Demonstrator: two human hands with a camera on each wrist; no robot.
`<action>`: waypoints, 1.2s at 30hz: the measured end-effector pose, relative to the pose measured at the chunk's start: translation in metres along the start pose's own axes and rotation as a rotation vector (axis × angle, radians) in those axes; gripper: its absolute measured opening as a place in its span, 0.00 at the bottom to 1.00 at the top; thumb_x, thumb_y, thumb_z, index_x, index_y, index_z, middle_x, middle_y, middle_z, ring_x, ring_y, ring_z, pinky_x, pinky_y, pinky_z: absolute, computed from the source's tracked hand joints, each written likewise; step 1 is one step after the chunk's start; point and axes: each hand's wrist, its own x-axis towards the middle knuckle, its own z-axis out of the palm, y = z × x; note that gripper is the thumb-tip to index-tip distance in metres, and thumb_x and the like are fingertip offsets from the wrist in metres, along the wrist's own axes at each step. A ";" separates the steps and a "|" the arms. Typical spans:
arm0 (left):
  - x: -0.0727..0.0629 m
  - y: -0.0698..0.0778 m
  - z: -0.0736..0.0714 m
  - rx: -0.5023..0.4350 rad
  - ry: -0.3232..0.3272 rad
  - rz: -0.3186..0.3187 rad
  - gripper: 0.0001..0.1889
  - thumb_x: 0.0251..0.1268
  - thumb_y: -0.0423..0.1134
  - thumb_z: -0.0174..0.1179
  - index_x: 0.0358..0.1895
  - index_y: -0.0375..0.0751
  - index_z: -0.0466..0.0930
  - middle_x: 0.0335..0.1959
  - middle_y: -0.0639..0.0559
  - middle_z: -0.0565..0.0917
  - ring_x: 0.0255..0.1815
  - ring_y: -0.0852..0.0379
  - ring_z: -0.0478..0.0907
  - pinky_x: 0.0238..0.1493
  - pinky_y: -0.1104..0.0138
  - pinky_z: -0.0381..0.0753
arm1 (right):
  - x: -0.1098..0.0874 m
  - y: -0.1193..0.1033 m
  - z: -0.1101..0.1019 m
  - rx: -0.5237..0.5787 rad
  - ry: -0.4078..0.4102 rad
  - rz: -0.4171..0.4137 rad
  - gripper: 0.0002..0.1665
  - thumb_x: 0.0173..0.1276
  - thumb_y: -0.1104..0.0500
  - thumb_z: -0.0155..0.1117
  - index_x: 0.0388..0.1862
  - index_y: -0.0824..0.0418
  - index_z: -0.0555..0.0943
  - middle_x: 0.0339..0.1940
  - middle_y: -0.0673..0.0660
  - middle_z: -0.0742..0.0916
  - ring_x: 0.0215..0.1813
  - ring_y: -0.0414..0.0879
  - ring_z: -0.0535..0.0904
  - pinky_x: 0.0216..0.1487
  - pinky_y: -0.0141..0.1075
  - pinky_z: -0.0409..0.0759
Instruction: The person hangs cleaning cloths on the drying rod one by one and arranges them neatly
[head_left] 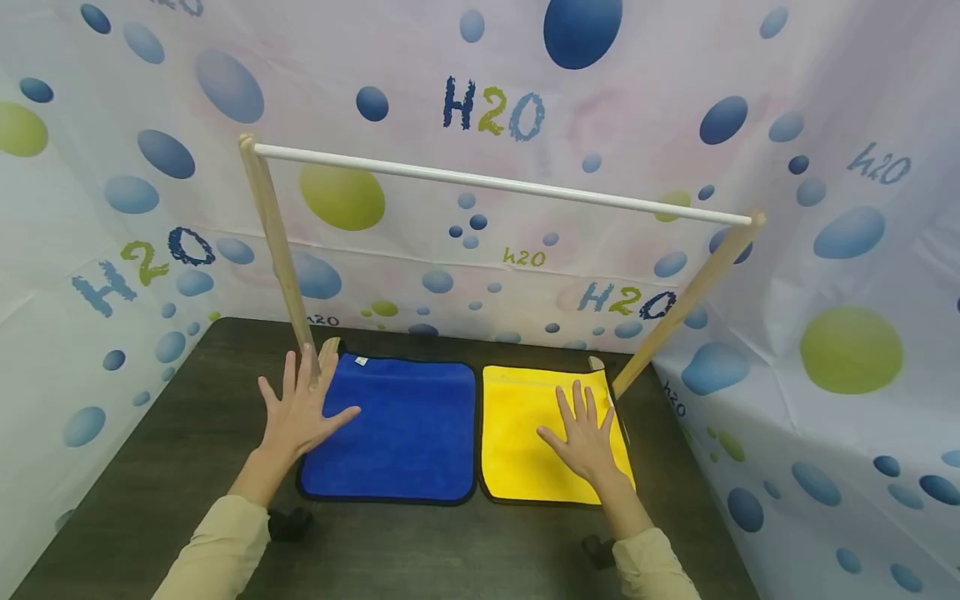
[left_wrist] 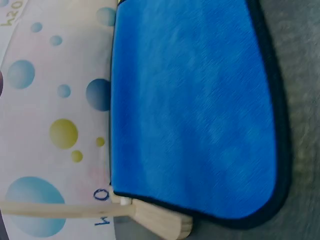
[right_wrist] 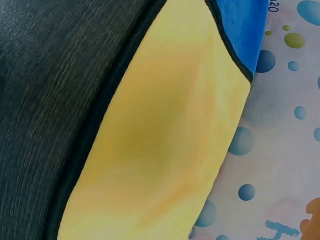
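Note:
My left hand (head_left: 300,417) has its fingers spread and holds nothing. It is over the left edge of a blue cloth (head_left: 397,429) with black edging, also in the left wrist view (left_wrist: 195,110). My right hand (head_left: 587,440), fingers likewise spread, is over the right part of a yellow cloth (head_left: 517,442) with black edging. That cloth fills the middle of the right wrist view (right_wrist: 150,120). Both cloths lie side by side, blue on the left. Whether either hand touches its cloth, I cannot tell.
Behind the cloths stands a wooden rack with a left post (head_left: 273,225), a right post (head_left: 690,300) and a white top bar (head_left: 487,181). A wooden foot (left_wrist: 162,220) is beside the blue cloth's corner. The dark table (head_left: 420,550) is enclosed by a printed curtain (head_left: 420,250).

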 end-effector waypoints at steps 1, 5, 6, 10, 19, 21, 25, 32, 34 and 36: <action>0.002 -0.002 -0.002 -0.003 0.004 -0.004 0.49 0.52 0.72 0.47 0.73 0.55 0.35 0.72 0.37 0.35 0.71 0.39 0.25 0.56 0.30 0.27 | 0.000 0.000 0.000 0.008 0.001 0.002 0.47 0.63 0.36 0.52 0.72 0.61 0.52 0.73 0.67 0.48 0.71 0.64 0.40 0.61 0.69 0.35; 0.009 -0.009 -0.014 -0.009 0.021 -0.018 0.49 0.53 0.72 0.45 0.73 0.54 0.37 0.72 0.36 0.35 0.71 0.38 0.27 0.57 0.30 0.29 | 0.003 -0.002 0.004 0.075 -0.004 0.021 0.47 0.64 0.38 0.52 0.72 0.61 0.51 0.73 0.67 0.48 0.71 0.65 0.40 0.60 0.69 0.33; 0.011 -0.011 -0.017 -0.013 0.029 -0.020 0.48 0.53 0.72 0.45 0.73 0.54 0.37 0.72 0.36 0.35 0.71 0.38 0.27 0.57 0.30 0.31 | 0.003 -0.003 0.005 0.096 -0.009 0.028 0.46 0.64 0.38 0.52 0.72 0.61 0.51 0.73 0.67 0.48 0.71 0.65 0.39 0.60 0.70 0.33; 0.019 -0.020 -0.027 -0.044 0.077 -0.026 0.48 0.53 0.71 0.47 0.73 0.51 0.40 0.72 0.36 0.37 0.71 0.37 0.31 0.58 0.31 0.36 | 0.006 -0.006 0.012 0.191 -0.023 0.051 0.45 0.65 0.40 0.52 0.72 0.61 0.50 0.73 0.67 0.48 0.71 0.65 0.38 0.59 0.71 0.33; 0.038 -0.036 -0.045 -0.125 0.223 -0.005 0.46 0.57 0.65 0.51 0.72 0.44 0.43 0.70 0.32 0.47 0.68 0.32 0.46 0.60 0.35 0.49 | 0.010 -0.018 0.027 0.348 -0.038 0.059 0.44 0.66 0.42 0.51 0.72 0.62 0.49 0.73 0.67 0.49 0.72 0.65 0.41 0.60 0.70 0.35; 0.044 -0.039 -0.047 -0.175 0.248 0.001 0.47 0.57 0.64 0.53 0.72 0.42 0.43 0.70 0.32 0.48 0.67 0.31 0.48 0.58 0.35 0.52 | 0.012 -0.021 0.030 0.381 -0.053 0.057 0.44 0.66 0.42 0.51 0.72 0.62 0.49 0.73 0.67 0.49 0.71 0.65 0.41 0.61 0.70 0.37; 0.052 -0.045 -0.050 -0.310 0.264 0.020 0.47 0.57 0.57 0.58 0.72 0.40 0.41 0.70 0.33 0.49 0.68 0.32 0.48 0.62 0.37 0.49 | 0.016 -0.029 0.037 0.506 -0.087 0.053 0.44 0.67 0.43 0.50 0.73 0.63 0.46 0.73 0.66 0.47 0.72 0.65 0.40 0.63 0.67 0.40; 0.064 -0.050 -0.048 -0.368 0.284 0.049 0.48 0.56 0.46 0.63 0.72 0.39 0.40 0.70 0.33 0.52 0.68 0.34 0.50 0.63 0.41 0.51 | 0.020 -0.043 0.055 0.652 -0.098 0.023 0.45 0.68 0.43 0.50 0.72 0.65 0.45 0.73 0.67 0.49 0.72 0.63 0.43 0.65 0.63 0.43; 0.066 -0.052 -0.047 -0.362 0.315 0.060 0.47 0.55 0.42 0.64 0.72 0.40 0.41 0.67 0.31 0.57 0.66 0.32 0.54 0.62 0.41 0.54 | 0.022 -0.050 0.060 0.677 -0.100 0.005 0.45 0.68 0.44 0.49 0.72 0.66 0.45 0.73 0.67 0.50 0.72 0.62 0.43 0.66 0.62 0.43; 0.068 -0.054 -0.046 -0.345 0.361 0.083 0.48 0.52 0.35 0.66 0.72 0.39 0.42 0.63 0.28 0.63 0.62 0.31 0.59 0.59 0.41 0.58 | 0.024 -0.057 0.064 0.701 -0.111 -0.004 0.45 0.68 0.44 0.49 0.72 0.66 0.44 0.73 0.67 0.50 0.73 0.60 0.43 0.67 0.60 0.43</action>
